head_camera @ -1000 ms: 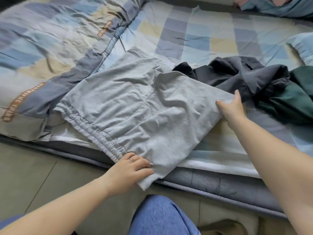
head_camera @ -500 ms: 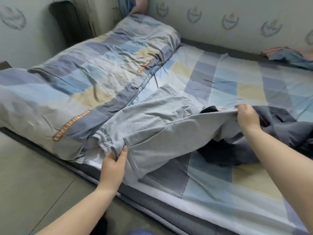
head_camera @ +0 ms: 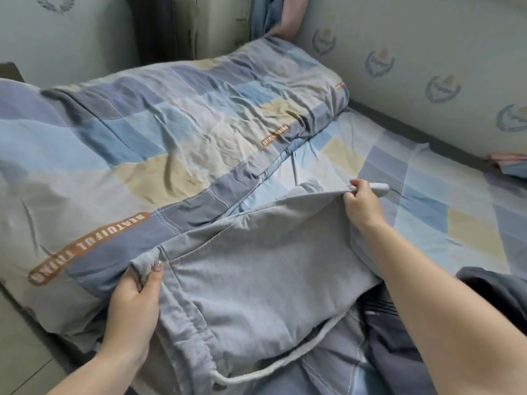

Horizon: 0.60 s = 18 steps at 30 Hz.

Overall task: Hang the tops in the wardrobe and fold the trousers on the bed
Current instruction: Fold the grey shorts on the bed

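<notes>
Trousers (head_camera: 265, 269) grey, stretched over bed (head_camera: 427, 195) near its front edge | your left hand (head_camera: 134, 303) pinches waistband | your right hand (head_camera: 362, 203) grips far edge | quilt (head_camera: 142, 138) touching left, bare sheet beyond.

You have a folded checked quilt (head_camera: 159, 143) in blues, greys and beige lying on the left, with orange printed labels (head_camera: 88, 248) along its grey border. Beyond it stands a pale wall (head_camera: 413, 52) patterned with blue emblems. A grey floor (head_camera: 20, 346) shows at lower left.
</notes>
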Available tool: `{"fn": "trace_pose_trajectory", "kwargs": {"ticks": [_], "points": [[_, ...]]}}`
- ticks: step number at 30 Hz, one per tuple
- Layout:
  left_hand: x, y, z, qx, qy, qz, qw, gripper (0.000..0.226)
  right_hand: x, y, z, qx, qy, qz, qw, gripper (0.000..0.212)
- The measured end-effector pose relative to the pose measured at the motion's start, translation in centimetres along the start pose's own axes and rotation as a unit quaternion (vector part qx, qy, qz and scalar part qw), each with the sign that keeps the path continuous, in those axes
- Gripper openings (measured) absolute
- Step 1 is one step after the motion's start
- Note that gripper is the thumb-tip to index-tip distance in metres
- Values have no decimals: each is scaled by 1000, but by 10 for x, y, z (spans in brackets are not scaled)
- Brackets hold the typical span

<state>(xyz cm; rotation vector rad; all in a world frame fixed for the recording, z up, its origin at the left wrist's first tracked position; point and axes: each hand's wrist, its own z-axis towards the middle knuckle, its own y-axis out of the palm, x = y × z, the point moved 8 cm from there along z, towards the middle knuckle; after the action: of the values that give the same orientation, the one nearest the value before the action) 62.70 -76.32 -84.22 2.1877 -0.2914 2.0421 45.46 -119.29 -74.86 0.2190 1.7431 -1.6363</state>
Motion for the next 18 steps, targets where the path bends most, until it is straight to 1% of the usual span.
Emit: {"fn": "trace_pose_trajectory", "kwargs": {"ticks": [2, 3, 4, 7, 9, 11, 12, 14, 16, 17, 18], "points": [[-12, 0, 10, 21, -8, 2, 1000, 17, -14, 30, 22, -12, -14, -18, 1000, 48], [-12, 2, 9, 21, -14, 2, 1000, 14, -16, 37, 27, -20, -15, -31, 999, 52], [-18, 3, 15, 24, -18, 5, 1000, 11, -18, 60, 36, -39, -10, -45, 998, 59], [-24, 2, 18, 20, -19, 16, 999, 6, -8, 115, 36, -149, 28, -62, 986, 84], [-23, 0, 19, 8, -11, 35, 999, 10, -1, 141, 29, -185, 19, -58, 981, 89], [-21, -3, 22, -12, 5, 72, 997, 26, 4, 153, 22, -195, -21, -53, 979, 85], [-18, -4, 23, -29, 19, 91, 995, 31, 4, 153, 19, -186, -44, -46, 980, 79], [-10, -5, 27, -65, 44, 103, 992, 35, 9, 138, 18, -138, -69, -30, 988, 63], [3, -8, 30, -106, 67, 111, 986, 49, 21, 113, 17, -89, -78, -56, 991, 50], [14, -10, 31, -121, 102, 144, 977, 52, 27, 101, 15, -73, -84, -84, 990, 47], [29, -9, 32, -134, 155, 203, 958, 49, 34, 89, 13, -63, -94, -116, 987, 46]]}}
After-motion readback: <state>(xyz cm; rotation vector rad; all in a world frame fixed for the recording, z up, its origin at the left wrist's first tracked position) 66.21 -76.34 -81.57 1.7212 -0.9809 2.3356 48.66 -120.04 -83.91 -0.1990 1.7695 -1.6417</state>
